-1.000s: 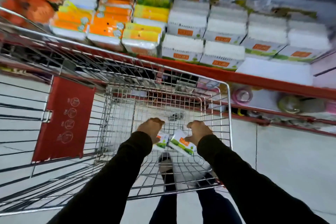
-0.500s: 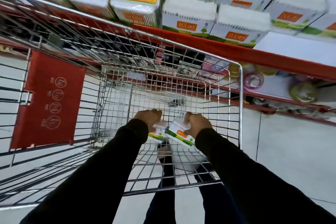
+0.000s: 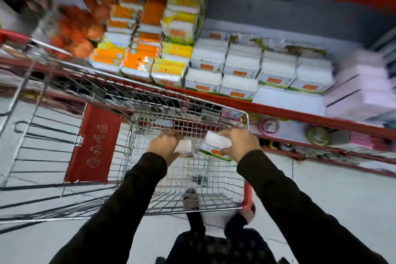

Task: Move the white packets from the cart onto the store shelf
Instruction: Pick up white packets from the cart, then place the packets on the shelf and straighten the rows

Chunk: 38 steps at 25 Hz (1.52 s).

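My left hand (image 3: 164, 146) grips a white packet (image 3: 183, 146), only a small part of it showing past my fingers. My right hand (image 3: 241, 142) holds another white packet with a green and orange label (image 3: 215, 146). Both hands are raised above the wire cart (image 3: 188, 182), near its far rim. Beyond the cart runs the red-edged store shelf (image 3: 285, 111), with rows of matching white packets (image 3: 240, 70) stacked on it. A bare white patch of shelf (image 3: 289, 100) lies to the right of those rows. The view is blurred by motion.
Orange and yellow packets (image 3: 147, 58) fill the shelf to the left of the white ones; pale pink packs (image 3: 362, 92) sit at the right. A red cart flap (image 3: 94, 143) stands left of my hands. Lower shelves with small items (image 3: 317, 135) run under the main shelf. My feet show through the cart's mesh.
Both hands have lifted the two white packets from the cart's bottom up toward its far rim. The camera has tilted up, showing more of the shelf.
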### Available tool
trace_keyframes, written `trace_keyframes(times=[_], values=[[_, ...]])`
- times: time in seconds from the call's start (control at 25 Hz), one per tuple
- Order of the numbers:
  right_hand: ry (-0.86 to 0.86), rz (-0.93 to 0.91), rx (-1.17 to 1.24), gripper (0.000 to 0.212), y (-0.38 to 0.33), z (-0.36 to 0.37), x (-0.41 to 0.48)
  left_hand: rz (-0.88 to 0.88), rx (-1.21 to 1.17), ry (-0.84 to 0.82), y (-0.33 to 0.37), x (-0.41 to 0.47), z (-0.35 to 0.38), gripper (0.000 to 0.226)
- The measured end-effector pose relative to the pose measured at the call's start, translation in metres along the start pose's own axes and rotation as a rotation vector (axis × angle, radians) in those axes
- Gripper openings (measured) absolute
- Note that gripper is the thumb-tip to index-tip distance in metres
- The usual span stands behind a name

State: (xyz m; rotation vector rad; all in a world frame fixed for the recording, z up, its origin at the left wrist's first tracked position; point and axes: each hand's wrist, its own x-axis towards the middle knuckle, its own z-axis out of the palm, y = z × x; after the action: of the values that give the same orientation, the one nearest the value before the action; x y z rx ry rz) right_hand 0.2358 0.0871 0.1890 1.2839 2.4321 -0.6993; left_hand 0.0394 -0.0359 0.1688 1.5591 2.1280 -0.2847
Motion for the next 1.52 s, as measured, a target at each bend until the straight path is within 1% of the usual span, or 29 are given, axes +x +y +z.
trace_keyframes(times=[0.08,0.24,0.36,0.44,0.6,0.72,0.8,0.96,1.08,1.16,1.2,1.24,1.28,1.32,1.36,1.4,1.44,1.48,1.52], values=[[0.123,0.002,0.010,0.056,0.011,-0.046,-0.027,0.058,0.012,0.052,0.024,-0.013,-0.038,0.052],[0.346,0.101,0.024,0.053,0.059,-0.117,-0.060,0.201,-0.001,0.192,0.089,-0.016,-0.104,0.052],[0.454,0.170,-0.004,0.054,0.103,-0.153,-0.061,0.326,-0.024,0.320,0.146,0.004,-0.139,0.053],[0.497,0.198,-0.033,0.053,0.131,-0.168,-0.054,0.360,-0.017,0.365,0.183,0.026,-0.154,0.052],[0.503,0.260,-0.075,0.049,0.175,-0.180,-0.030,0.356,0.065,0.408,0.238,0.077,-0.160,0.041],[0.462,0.259,-0.099,0.046,0.197,-0.175,-0.009,0.315,0.190,0.384,0.260,0.112,-0.152,0.041],[0.415,0.242,-0.125,0.046,0.204,-0.165,0.006,0.276,0.216,0.343,0.267,0.129,-0.143,0.041],[0.346,0.191,-0.122,0.042,0.211,-0.142,0.026,0.234,0.157,0.237,0.264,0.143,-0.123,0.047],[0.341,0.125,-0.166,0.042,0.211,-0.133,0.029,0.237,0.128,0.255,0.261,0.149,-0.115,0.052],[0.378,0.073,-0.154,0.051,0.214,-0.128,0.025,0.250,0.079,0.280,0.257,0.145,-0.112,0.057],[0.404,0.076,-0.091,0.057,0.213,-0.128,0.019,0.253,0.019,0.316,0.255,0.140,-0.108,0.060],[0.434,0.111,0.072,0.060,0.214,-0.124,0.013,0.237,-0.101,0.377,0.255,0.133,-0.101,0.061],[0.477,0.171,0.347,0.057,0.210,-0.122,0.003,0.186,-0.291,0.467,0.257,0.122,-0.095,0.061],[0.512,0.263,0.732,0.051,0.204,-0.118,-0.007,0.093,-0.531,0.561,0.262,0.111,-0.088,0.059],[0.528,0.381,1.180,0.045,0.195,-0.117,-0.015,-0.028,-0.799,0.625,0.270,0.102,-0.079,0.057],[0.472,0.518,1.612,0.043,0.187,-0.116,-0.019,-0.167,-1.084,0.628,0.279,0.098,-0.071,0.056],[0.387,0.621,1.990,0.045,0.183,-0.114,-0.019,-0.304,-1.394,0.567,0.288,0.098,-0.066,0.054],[0.320,0.692,2.250,0.052,0.182,-0.112,-0.017,-0.429,-1.696,0.463,0.296,0.102,-0.063,0.052],[0.293,0.734,2.402,0.059,0.183,-0.111,-0.014,-0.531,-1.941,0.340,0.301,0.109,-0.060,0.050]])
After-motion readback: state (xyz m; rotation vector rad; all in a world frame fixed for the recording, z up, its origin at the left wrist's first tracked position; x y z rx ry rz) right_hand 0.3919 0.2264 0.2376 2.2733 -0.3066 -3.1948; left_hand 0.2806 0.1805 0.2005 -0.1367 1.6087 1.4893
